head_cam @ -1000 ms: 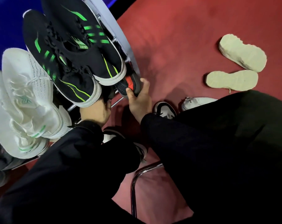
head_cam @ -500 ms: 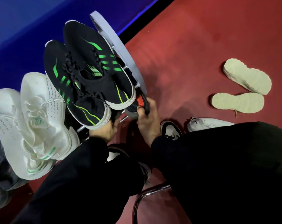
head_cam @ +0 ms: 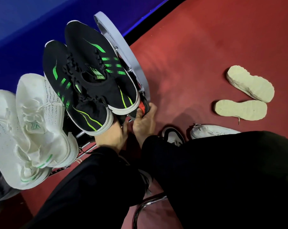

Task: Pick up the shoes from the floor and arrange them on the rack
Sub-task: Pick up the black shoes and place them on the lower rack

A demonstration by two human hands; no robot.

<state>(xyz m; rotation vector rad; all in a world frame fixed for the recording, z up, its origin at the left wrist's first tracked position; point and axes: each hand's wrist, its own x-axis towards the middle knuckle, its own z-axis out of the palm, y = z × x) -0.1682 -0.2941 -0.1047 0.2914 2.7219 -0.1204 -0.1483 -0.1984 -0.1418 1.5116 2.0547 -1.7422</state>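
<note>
Shoes of black knit with a red heel patch point(head_cam: 140, 107) are gripped by the right hand point(head_cam: 144, 123) on the grey metal rack's point(head_cam: 123, 47) lower tier; the left hand's point(head_cam: 109, 136) grasp cannot be told.

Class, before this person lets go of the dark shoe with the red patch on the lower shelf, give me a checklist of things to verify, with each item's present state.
1. Right hand grips the dark shoe with the red patch: ok.
2. That shoe rests fully on the lower shelf: cannot tell, hidden under the black-and-green pair.
3. Left hand steadies something below: cannot tell, fingers hidden.
4. Upper pairs, including the white pair, sit on the rack: ok.
5. Floor cleared of shoes: not ok, overturned beige-soled pair and white shoe remain.
</note>
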